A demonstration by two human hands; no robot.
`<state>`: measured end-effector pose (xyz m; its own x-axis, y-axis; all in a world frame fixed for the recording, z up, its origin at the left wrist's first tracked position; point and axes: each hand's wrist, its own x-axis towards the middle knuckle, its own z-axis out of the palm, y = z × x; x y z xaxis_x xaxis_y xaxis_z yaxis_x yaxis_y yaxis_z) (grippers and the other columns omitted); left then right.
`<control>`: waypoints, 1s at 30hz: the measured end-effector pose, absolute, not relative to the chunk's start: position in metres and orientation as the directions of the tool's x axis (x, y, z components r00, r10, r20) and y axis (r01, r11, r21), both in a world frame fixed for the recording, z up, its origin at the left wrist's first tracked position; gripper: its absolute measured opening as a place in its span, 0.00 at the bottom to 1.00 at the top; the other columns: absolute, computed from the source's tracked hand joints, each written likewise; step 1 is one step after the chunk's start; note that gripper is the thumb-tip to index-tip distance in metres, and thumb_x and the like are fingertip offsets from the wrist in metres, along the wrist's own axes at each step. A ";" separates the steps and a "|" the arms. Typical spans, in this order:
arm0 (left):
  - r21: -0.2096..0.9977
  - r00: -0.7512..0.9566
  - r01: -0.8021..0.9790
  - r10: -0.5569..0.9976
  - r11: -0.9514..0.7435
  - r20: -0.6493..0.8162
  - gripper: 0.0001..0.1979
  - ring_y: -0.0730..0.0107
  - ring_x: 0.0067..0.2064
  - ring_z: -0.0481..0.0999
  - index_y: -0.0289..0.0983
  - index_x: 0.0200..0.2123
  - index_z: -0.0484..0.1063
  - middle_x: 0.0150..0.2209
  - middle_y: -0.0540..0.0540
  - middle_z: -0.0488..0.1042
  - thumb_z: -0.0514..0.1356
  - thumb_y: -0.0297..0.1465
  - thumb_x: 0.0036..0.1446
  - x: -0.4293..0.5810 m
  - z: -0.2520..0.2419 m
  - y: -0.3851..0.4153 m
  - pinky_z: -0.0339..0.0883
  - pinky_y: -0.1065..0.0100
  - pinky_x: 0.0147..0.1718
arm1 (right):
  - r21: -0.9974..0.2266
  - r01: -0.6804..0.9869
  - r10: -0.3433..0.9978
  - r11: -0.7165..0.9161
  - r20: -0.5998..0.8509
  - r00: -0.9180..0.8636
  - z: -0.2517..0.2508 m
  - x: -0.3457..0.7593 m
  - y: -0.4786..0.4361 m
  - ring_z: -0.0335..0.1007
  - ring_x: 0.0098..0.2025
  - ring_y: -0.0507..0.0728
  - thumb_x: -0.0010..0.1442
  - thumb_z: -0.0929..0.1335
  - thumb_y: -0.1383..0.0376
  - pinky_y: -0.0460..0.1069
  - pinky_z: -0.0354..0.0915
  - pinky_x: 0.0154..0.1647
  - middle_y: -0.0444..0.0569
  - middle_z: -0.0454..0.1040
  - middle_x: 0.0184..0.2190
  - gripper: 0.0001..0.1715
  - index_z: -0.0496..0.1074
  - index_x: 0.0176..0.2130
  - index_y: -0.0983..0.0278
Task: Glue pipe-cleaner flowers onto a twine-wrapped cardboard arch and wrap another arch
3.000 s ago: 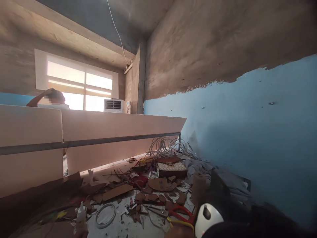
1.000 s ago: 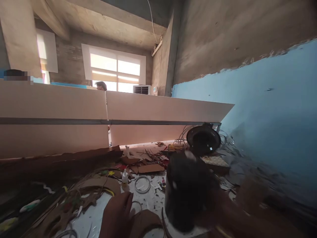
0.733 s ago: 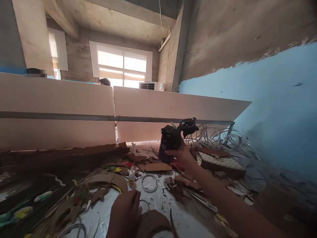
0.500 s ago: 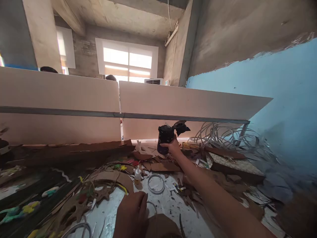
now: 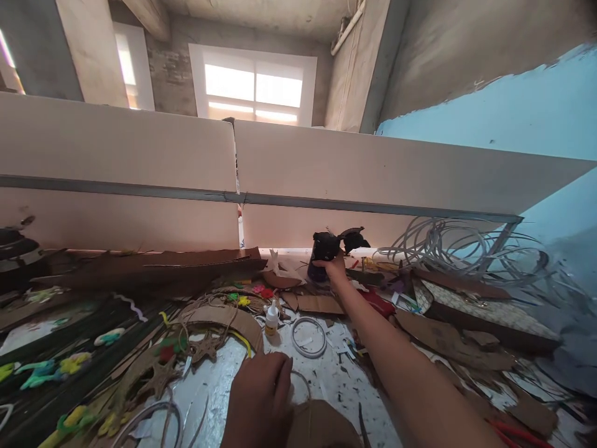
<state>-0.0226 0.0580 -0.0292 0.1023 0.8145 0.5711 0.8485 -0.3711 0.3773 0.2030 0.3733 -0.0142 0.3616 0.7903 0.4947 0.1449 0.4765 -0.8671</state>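
Observation:
My right hand (image 5: 333, 266) is wrapped round a black bottle (image 5: 321, 252) near the back of the work surface, by the pale panel. The bottle is upright, and its dark lid (image 5: 354, 239) stands open to the right. Whether its base touches the surface is hard to tell. My left hand (image 5: 259, 395) is closed low in the view, beside a piece of brown cardboard (image 5: 321, 426); anything within its fingers is hidden. Between the hands lie a ring of grey tube (image 5: 308, 337) and a small white dropper bottle (image 5: 271, 318).
A pale panel (image 5: 373, 168) borders the back. Coiled clear tubing (image 5: 443, 246) and a patterned box (image 5: 485, 311) lie on the right. Left are cardboard starfish shapes (image 5: 205, 350), a curved cardboard strip (image 5: 233, 320) and coloured pieces (image 5: 41, 372). Scraps litter the white surface.
The view has tilted downward and shifted left. My right hand has lowered the black bottle slightly relative to the back panel, still gripping it. My left hand stays closed near the cardboard.

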 end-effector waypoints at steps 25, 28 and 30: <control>0.450 0.078 0.813 0.836 -0.369 0.543 0.16 0.66 0.31 0.73 0.40 0.28 0.72 0.27 0.48 0.76 0.51 0.31 0.68 -0.023 -0.025 0.055 0.59 0.67 0.31 | -0.877 0.088 0.850 0.472 0.480 0.216 -0.008 0.192 0.353 0.70 0.51 0.64 0.31 0.78 0.60 0.60 0.66 0.54 0.53 0.72 0.54 0.53 0.61 0.56 0.58; 0.461 0.076 0.808 0.841 -0.366 0.535 0.16 0.66 0.32 0.74 0.40 0.29 0.73 0.27 0.48 0.76 0.50 0.31 0.68 -0.023 -0.024 0.054 0.59 0.67 0.32 | -0.894 0.098 0.869 0.438 0.449 0.207 -0.002 0.190 0.345 0.70 0.51 0.64 0.31 0.78 0.62 0.59 0.67 0.53 0.53 0.74 0.52 0.53 0.61 0.56 0.58; 0.472 0.077 0.804 0.851 -0.361 0.520 0.17 0.66 0.33 0.74 0.40 0.29 0.73 0.28 0.48 0.75 0.50 0.32 0.69 -0.023 -0.023 0.054 0.60 0.67 0.33 | -0.911 0.118 0.888 0.396 0.412 0.203 0.003 0.191 0.338 0.71 0.51 0.65 0.33 0.78 0.63 0.59 0.68 0.51 0.52 0.75 0.50 0.52 0.61 0.56 0.58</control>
